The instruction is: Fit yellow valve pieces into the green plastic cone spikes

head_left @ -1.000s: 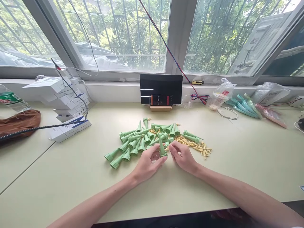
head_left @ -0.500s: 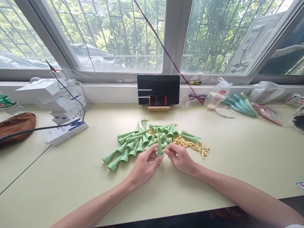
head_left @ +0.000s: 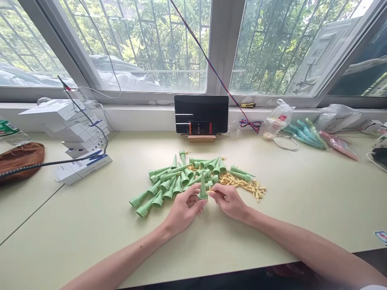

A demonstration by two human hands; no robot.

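My left hand [head_left: 185, 207] grips a green plastic cone-shaped spike [head_left: 202, 188] by its wide base, with the tip pointing up. My right hand [head_left: 229, 200] pinches a small yellow plastic piece [head_left: 211, 191] at the right side of the spike's base; whether the two touch is too small to tell. Behind my hands lies a heap of similar green spikes [head_left: 168, 186], some with yellow pieces on them. Many loose yellow pieces [head_left: 242, 183] are spread behind and to the right of my right hand.
At the back, a black tablet [head_left: 201, 108] and a phone [head_left: 202, 128] lean upright on a cardboard stand [head_left: 201, 139]. White boxes [head_left: 81, 129] are stacked at the left near a brown pouch [head_left: 22, 163]. Plastic bags [head_left: 277, 120] and a coiled white cable [head_left: 286, 143] lie at the back right.
Both hands stay nearly in place with the spike and the yellow piece. The left hand's fingers have shifted slightly around the spike's base.
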